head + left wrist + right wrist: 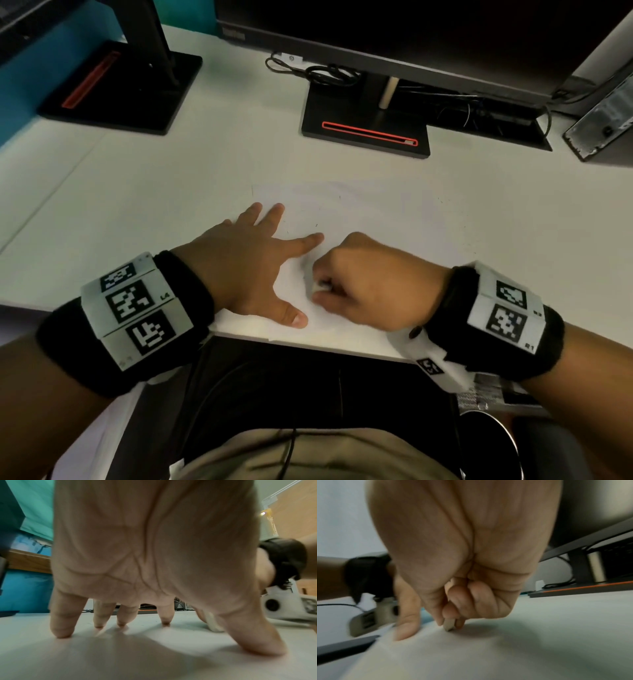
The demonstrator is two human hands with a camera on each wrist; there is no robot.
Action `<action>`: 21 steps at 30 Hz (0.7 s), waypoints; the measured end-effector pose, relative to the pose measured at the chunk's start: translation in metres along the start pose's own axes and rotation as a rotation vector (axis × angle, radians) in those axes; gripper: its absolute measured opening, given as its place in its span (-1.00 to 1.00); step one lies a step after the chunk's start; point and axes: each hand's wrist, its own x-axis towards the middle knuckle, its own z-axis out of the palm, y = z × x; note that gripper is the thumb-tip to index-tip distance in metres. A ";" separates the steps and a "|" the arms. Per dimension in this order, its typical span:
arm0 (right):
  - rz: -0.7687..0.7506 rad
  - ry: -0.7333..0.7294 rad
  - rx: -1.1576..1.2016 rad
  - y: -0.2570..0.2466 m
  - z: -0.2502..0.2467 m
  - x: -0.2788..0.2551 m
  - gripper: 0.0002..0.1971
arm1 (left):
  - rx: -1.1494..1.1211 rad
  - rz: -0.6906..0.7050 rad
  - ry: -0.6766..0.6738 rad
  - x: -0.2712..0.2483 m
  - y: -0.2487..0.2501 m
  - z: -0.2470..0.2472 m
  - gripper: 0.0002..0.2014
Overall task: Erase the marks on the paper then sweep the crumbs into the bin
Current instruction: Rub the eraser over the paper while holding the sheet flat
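A white tabletop (pixel 144 192) carried two black monitor stands (pixel 365 126), each with a red slot. Tangled black cables (pixel 329 73) lay behind the nearer stand. A teal wall (pixel 36 507) stood at the left; the light was dim.

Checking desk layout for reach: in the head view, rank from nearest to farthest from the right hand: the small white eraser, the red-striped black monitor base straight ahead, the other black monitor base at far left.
1. Small white eraser: pinched in the right hand, on the white paper.
2. Red-striped black monitor base: straight ahead, beyond the paper.
3. Other black monitor base: far left corner.
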 end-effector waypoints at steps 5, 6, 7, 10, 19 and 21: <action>0.108 0.028 -0.024 0.009 -0.007 0.003 -0.57 | -0.011 -0.006 -0.006 0.000 -0.001 0.001 0.16; 0.076 0.006 -0.015 0.003 -0.003 0.001 -0.58 | -0.011 -0.004 -0.006 0.000 -0.001 0.001 0.16; 0.043 -0.014 -0.007 -0.002 0.001 -0.001 -0.60 | -0.006 -0.003 -0.005 0.001 -0.001 0.001 0.15; 0.072 -0.007 -0.013 0.007 -0.005 -0.004 -0.60 | -0.007 -0.005 -0.009 0.001 -0.001 0.001 0.15; 0.065 -0.002 0.010 0.008 -0.002 -0.009 -0.62 | -0.018 -0.006 -0.008 0.001 -0.001 0.001 0.16; 0.121 0.037 0.007 0.019 -0.007 -0.007 -0.61 | -0.020 -0.007 -0.003 0.001 -0.001 0.000 0.16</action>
